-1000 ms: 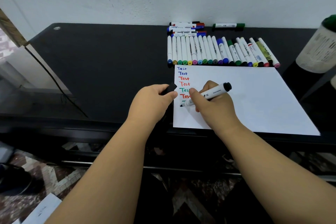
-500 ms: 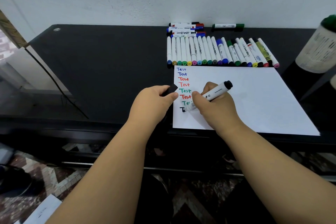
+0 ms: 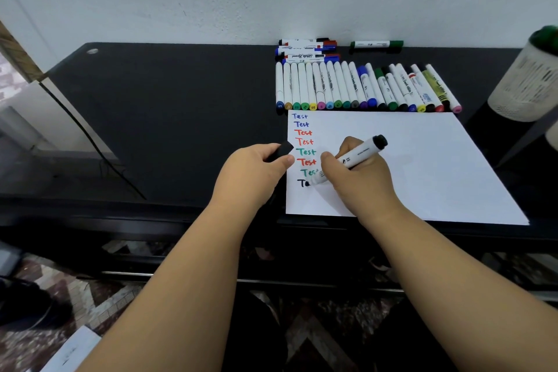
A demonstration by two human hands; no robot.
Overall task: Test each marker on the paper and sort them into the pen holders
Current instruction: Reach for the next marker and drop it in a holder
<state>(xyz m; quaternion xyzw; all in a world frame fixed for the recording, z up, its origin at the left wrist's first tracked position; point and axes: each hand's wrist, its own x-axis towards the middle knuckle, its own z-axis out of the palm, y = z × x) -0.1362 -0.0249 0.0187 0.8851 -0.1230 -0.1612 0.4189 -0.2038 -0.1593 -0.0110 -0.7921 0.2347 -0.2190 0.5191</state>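
My right hand (image 3: 356, 181) grips a white marker with a black end (image 3: 360, 154), its tip down on the white paper (image 3: 422, 166) at the start of a black word. Above that word the sheet carries several coloured "Test" lines in blue, red and green. My left hand (image 3: 250, 172) holds the marker's black cap (image 3: 280, 151) just left of the paper's edge. A row of several capped markers (image 3: 362, 90) lies beyond the paper. A white mesh pen holder (image 3: 525, 78) with a green-topped marker in it stands at the right edge.
A small stack of markers (image 3: 306, 50) and a single green-capped marker (image 3: 376, 45) lie against the back wall. The black table (image 3: 166, 118) stretches left, where a cable (image 3: 90, 136) hangs over its edge. A second holder's rim (image 3: 552, 136) peeks in at far right.
My right hand moved the marker tip down to a new line and has written the first black letters there. My left hand stayed put with the cap.
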